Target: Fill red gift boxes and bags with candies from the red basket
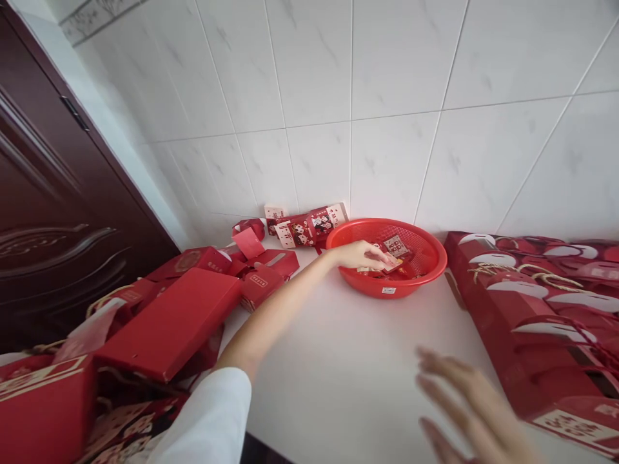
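My left hand (363,255) reaches over the near rim of a red plastic basket (387,292). Its fingers are closed on a small cream and red packet (394,264) inside. Beyond that hand, another packet (396,245) with red printed characters lies in the basket among more small items, partly hidden by the hand. My right hand (471,412) hovers over the white table (348,380), fingers spread and blurred, holding nothing.
Red boxes (169,322) and bags are heaped on the left. Printed red gift boxes (302,231) stand against the tiled wall (319,71). A large red box (476,316) full of red bags with rope handles sits at the right. A dark door (53,193) is far left.
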Available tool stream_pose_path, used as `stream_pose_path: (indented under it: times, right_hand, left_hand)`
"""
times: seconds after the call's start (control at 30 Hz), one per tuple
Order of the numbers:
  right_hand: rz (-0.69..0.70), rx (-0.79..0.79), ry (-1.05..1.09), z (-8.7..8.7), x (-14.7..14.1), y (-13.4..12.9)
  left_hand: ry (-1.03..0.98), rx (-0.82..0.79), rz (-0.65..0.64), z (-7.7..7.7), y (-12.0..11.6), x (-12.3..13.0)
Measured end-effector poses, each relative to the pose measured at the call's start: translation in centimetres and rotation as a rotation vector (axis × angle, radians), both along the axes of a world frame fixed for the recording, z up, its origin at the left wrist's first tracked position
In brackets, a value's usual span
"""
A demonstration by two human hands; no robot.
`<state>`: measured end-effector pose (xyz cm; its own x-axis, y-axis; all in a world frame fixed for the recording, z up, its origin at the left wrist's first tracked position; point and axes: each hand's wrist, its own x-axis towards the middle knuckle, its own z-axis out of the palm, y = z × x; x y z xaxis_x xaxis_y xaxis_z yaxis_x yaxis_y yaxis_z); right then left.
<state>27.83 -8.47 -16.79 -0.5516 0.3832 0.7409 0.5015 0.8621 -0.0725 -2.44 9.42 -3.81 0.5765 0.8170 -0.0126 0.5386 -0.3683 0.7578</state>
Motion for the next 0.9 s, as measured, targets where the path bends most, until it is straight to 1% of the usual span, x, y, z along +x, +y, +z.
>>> stream_pose_path:
  times: [0.07, 0.1, 0.13, 0.2, 0.23, 0.27, 0.3, 0.33, 0.4, 0.47, 0.53, 0.6, 0.7, 0.8, 0.9]
  right_hand:
    - [0.146, 0.072, -0.032, -0.2, -3.5, -0.4]
    - [0.187, 0.061, -0.088, -0.3, -4.6, -0.7]
    - [0.205, 0.055, -0.095, -0.3, -5.3, -1.0]
    - [0.208, 0.012, -0.095, -0.2, -5.7, -1.4]
    - [0.195, -0.017, -0.073, -0.1, -5.5, -1.4]
    - [0.181, -0.052, -0.058, 0.1, -5.3, -1.4]
    - [0.164, -0.089, -0.045, 0.3, -5.0, -1.3]
    - [0.145, -0.123, -0.034, 0.5, -4.8, -1.2]
    - [0.112, -0.162, -0.020, 0.8, -4.6, -0.9]
    - [0.094, -0.175, -0.019, 1.1, -4.7, -0.7]
    - [0.077, -0.174, -0.019, 1.1, -4.9, -0.5]
    - [0.056, -0.168, -0.022, 0.9, -5.1, -0.3]
    - [0.020, -0.154, -0.007, 0.4, -5.3, 0.3]
    - [-0.004, -0.098, 0.033, -0.5, -5.7, 1.2]
    - [-0.025, -0.036, 0.055, -1.3, -6.1, 2.3]
  left_hand:
    - [0.050, 0.029, 0.001, 2.2, 0.9, -0.6]
    - [0.084, 0.040, 0.018, 3.4, 1.3, -1.1]
    - [0.131, 0.047, 0.042, 4.7, 1.7, -1.9]
    - [0.205, 0.118, 0.123, 6.9, 2.5, -4.1]
    - [0.242, 0.166, 0.180, 7.8, 2.9, -5.4]
    - [0.281, 0.212, 0.260, 8.5, 3.4, -6.7]
    - [0.328, 0.262, 0.369, 8.8, 3.8, -8.0]
    - [0.376, 0.306, 0.496, 8.9, 4.3, -9.2]
    - [0.468, 0.341, 0.714, 8.3, 5.2, -10.9]
    - [0.507, 0.363, 0.784, 7.2, 6.2, -11.7]
    - [0.526, 0.389, 0.802, 6.0, 7.4, -11.5]
    - [0.543, 0.417, 0.801, 5.0, 8.7, -10.8]
    - [0.575, 0.448, 0.765, 3.9, 10.7, -9.4]
    - [0.616, 0.450, 0.739, 3.3, 12.3, -8.4]
    - [0.653, 0.427, 0.757, 3.3, 13.3, -8.0]
